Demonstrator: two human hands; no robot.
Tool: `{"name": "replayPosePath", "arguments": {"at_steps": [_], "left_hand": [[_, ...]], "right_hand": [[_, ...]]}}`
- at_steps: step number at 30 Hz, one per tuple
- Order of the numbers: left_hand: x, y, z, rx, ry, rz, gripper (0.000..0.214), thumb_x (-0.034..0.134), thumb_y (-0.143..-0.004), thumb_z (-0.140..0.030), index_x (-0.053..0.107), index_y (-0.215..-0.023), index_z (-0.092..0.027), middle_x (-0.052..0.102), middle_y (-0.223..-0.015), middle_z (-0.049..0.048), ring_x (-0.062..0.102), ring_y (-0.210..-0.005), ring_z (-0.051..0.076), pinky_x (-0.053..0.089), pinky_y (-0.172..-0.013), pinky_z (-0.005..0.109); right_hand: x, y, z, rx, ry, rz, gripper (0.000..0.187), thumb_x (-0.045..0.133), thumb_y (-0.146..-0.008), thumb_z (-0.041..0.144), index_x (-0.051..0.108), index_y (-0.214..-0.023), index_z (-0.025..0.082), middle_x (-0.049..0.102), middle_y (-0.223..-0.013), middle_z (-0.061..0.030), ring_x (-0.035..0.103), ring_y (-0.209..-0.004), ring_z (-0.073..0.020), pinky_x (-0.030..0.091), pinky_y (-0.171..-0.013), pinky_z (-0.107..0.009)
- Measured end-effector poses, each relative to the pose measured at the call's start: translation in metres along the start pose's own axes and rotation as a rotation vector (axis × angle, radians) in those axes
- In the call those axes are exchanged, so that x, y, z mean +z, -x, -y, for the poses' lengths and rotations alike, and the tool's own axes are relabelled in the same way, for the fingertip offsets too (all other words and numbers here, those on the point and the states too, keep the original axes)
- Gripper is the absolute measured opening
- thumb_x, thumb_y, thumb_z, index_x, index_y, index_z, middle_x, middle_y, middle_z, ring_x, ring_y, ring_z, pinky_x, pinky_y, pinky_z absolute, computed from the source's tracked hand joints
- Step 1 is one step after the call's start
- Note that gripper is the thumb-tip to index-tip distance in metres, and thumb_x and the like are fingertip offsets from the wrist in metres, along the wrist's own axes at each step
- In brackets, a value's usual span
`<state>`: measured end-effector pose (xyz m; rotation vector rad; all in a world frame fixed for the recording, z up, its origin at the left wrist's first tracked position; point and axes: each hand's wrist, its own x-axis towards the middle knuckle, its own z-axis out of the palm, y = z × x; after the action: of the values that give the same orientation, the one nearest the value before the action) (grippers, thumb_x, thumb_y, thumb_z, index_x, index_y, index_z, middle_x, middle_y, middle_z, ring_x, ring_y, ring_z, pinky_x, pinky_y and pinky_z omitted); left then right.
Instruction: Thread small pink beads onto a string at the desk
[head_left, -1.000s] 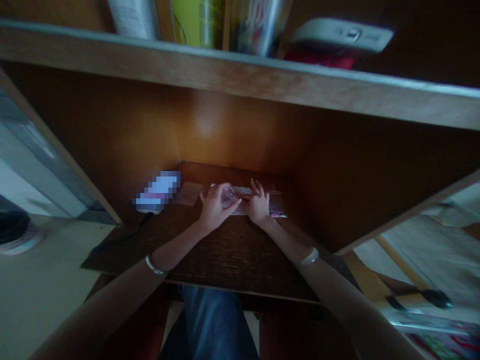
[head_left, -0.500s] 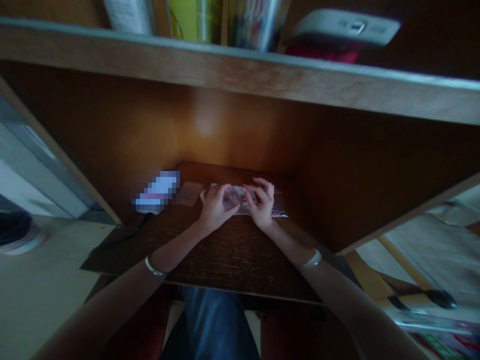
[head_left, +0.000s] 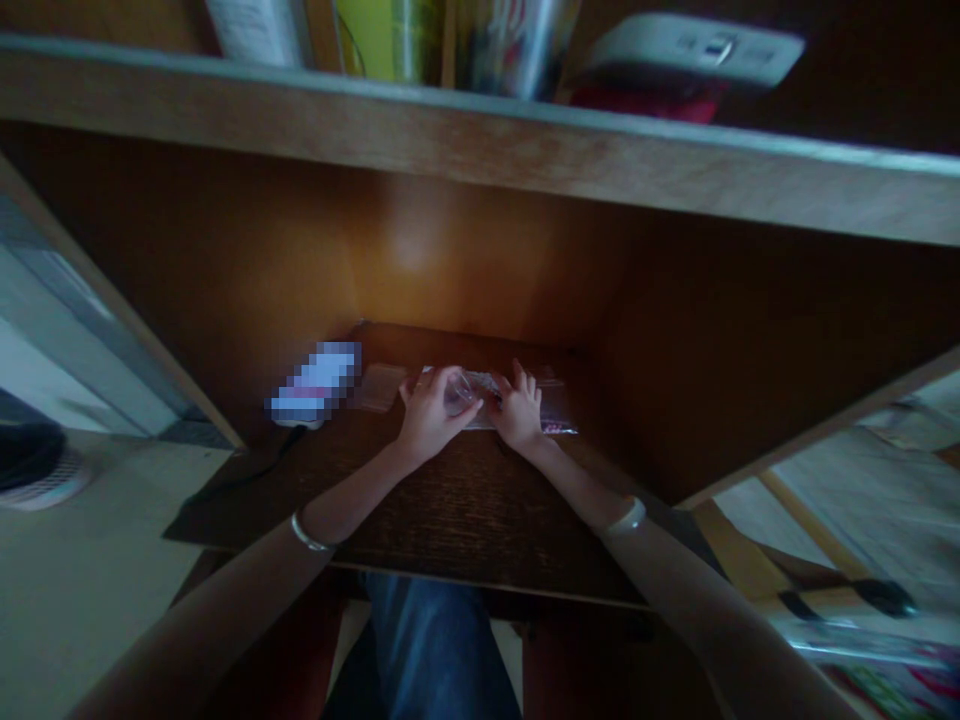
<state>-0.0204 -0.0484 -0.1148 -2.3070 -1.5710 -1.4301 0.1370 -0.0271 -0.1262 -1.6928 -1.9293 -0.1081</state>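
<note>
My left hand (head_left: 429, 415) is curled around a small clear container (head_left: 456, 392) at the back of a dark wooden desk (head_left: 420, 510). My right hand (head_left: 519, 412) lies beside it, fingers stretched forward over a flat clear packet (head_left: 553, 415) with pink print. The right fingertips reach toward the container. Both wrists wear thin pale bangles. The light is dim, so what the container holds cannot be made out.
A blurred-out pale object (head_left: 315, 382) with a dark cable lies left of my hands, a small flat clear piece (head_left: 381, 386) beside it. A shelf (head_left: 480, 140) overhead carries books and a white device (head_left: 697, 52). A dark fan (head_left: 30, 460) stands far left.
Half a second ago my right hand's fingers were curled onto the container alongside the left; now they lie stretched flat over the packet, as they did a second ago. The left hand has stayed put.
</note>
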Motion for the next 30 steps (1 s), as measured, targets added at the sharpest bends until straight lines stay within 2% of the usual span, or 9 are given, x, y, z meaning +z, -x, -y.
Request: {"name": "replayPosePath", "arguments": {"at_steps": [3,7,10,23,27,30], "left_hand": [[0.000,0.000,0.001,-0.010,-0.004,0.007,0.043,0.070,-0.075,-0.038,0.051,-0.111,-0.025,0.067,-0.107,0.0051,0.058,-0.105,0.026,0.031,-0.095,0.044],[0.000,0.000,0.000,-0.001,-0.002,-0.006,0.043,0.071,-0.074,-0.037,0.051,-0.110,-0.025,0.067,-0.106,0.0046,0.059,-0.104,0.026,0.031,-0.095,0.044],[0.000,0.000,0.000,0.002,-0.006,-0.011,0.042,0.070,-0.075,-0.038,0.051,-0.110,-0.026,0.067,-0.106,0.0042,0.058,-0.105,0.026,0.032,-0.095,0.044],[-0.001,0.000,0.000,0.013,0.013,-0.003,0.043,0.070,-0.075,-0.036,0.049,-0.110,-0.025,0.067,-0.105,0.0034,0.059,-0.103,0.025,0.032,-0.094,0.043],[-0.001,0.000,-0.001,0.031,0.030,0.000,0.042,0.071,-0.075,-0.035,0.050,-0.109,-0.024,0.067,-0.103,0.0025,0.059,-0.102,0.024,0.032,-0.093,0.042],[-0.003,-0.001,-0.002,0.037,0.041,0.049,0.038,0.070,-0.076,-0.034,0.051,-0.108,-0.024,0.068,-0.100,0.0015,0.060,-0.100,0.023,0.034,-0.092,0.041]], "right_hand": [[-0.001,0.001,0.001,-0.028,0.052,0.063,0.035,0.054,-0.084,0.024,0.062,-0.118,0.022,0.038,-0.144,-0.0145,0.035,-0.128,-0.0384,0.036,-0.095,-0.057],[-0.005,0.002,0.002,-0.078,0.080,0.028,0.019,0.058,-0.082,0.026,0.070,-0.097,0.027,0.045,-0.139,-0.0085,0.039,-0.124,-0.0347,0.037,-0.094,-0.053],[-0.007,0.002,0.001,-0.061,0.090,0.007,0.014,0.061,-0.081,0.029,0.072,-0.090,0.026,0.049,-0.135,-0.0093,0.044,-0.118,-0.0327,0.038,-0.091,-0.050],[-0.009,-0.002,-0.001,-0.056,0.045,0.110,0.015,0.057,-0.083,0.028,0.071,-0.086,0.025,0.062,-0.113,-0.0080,0.050,-0.106,-0.0287,0.038,-0.087,-0.044],[-0.001,-0.004,-0.007,-0.056,-0.013,0.030,0.015,0.057,-0.084,0.026,0.071,-0.082,0.023,0.064,-0.110,-0.0081,0.050,-0.104,-0.0278,0.037,-0.086,-0.043],[0.000,-0.006,-0.009,-0.051,-0.149,-0.161,0.016,0.057,-0.085,0.029,0.070,-0.079,0.022,0.065,-0.105,-0.0072,0.052,-0.100,-0.0253,0.038,-0.085,-0.042]]}}
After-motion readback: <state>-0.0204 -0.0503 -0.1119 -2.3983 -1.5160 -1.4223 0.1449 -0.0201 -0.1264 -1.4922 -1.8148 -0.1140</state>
